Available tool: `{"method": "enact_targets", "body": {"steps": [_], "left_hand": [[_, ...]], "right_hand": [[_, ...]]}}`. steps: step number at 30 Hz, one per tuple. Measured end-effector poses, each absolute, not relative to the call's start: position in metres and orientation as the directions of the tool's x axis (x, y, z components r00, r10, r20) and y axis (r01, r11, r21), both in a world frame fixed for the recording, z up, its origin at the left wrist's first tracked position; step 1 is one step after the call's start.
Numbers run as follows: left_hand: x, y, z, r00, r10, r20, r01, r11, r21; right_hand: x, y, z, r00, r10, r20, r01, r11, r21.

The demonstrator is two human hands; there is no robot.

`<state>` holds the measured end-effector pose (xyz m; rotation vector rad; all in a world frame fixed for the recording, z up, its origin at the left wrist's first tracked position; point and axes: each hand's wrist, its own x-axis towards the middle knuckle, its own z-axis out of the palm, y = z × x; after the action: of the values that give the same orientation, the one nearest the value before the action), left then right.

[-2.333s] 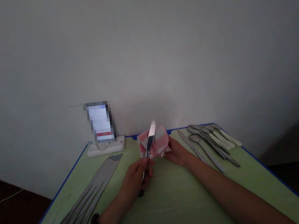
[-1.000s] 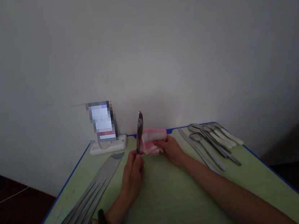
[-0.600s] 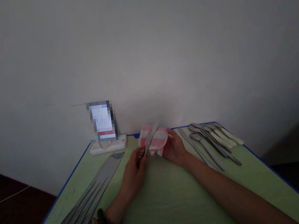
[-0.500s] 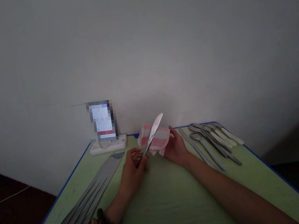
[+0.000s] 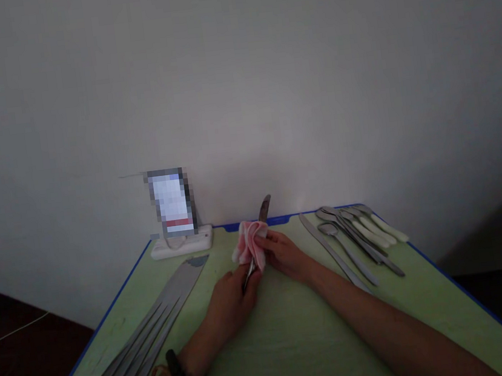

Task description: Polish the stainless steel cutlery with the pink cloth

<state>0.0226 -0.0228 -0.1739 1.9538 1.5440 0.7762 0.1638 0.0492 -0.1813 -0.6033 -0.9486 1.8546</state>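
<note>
My left hand (image 5: pixel 232 300) is closed round the handle of a table knife (image 5: pixel 264 208), whose blade points up and away toward the wall. My right hand (image 5: pixel 287 255) pinches a pink and white cloth (image 5: pixel 249 244) folded round the middle of the blade. Only the knife's tip shows above the cloth. Both hands are over the far middle of the green table (image 5: pixel 288 342).
Several long knives (image 5: pixel 146 341) lie in a row at the left. A group of spoons and other cutlery (image 5: pixel 353 236) lies at the far right. A white base with a blurred screen (image 5: pixel 175 221) stands at the back left by the wall.
The cloth, held open behind the blade half a second ago, is now wrapped round the blade. The knife has tilted a little and my left hand has slid nearer along the handle.
</note>
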Motion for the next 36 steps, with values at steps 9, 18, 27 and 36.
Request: {"method": "enact_targets", "body": {"steps": [9,18,27,36], "left_hand": [[0.021,-0.030,-0.171,0.318,0.947,0.047,0.678,-0.262,0.686],[0.009,-0.034,-0.155,0.642,0.765,0.041,0.502,-0.461,0.732],[0.011,-0.024,-0.168,0.435,0.901,-0.001,0.491,-0.236,0.838],[0.015,-0.024,-0.171,0.340,0.941,0.005,0.562,-0.207,0.801]], "right_hand": [[0.169,0.069,-0.180,-0.139,0.985,-0.104,-0.772,-0.174,-0.611],[0.175,0.071,-0.174,-0.048,0.985,-0.164,-0.821,-0.132,-0.556],[0.172,0.060,-0.176,-0.299,0.953,0.051,-0.502,-0.112,-0.858],[0.168,0.055,-0.176,-0.338,0.941,0.022,-0.437,-0.136,-0.889]]}}
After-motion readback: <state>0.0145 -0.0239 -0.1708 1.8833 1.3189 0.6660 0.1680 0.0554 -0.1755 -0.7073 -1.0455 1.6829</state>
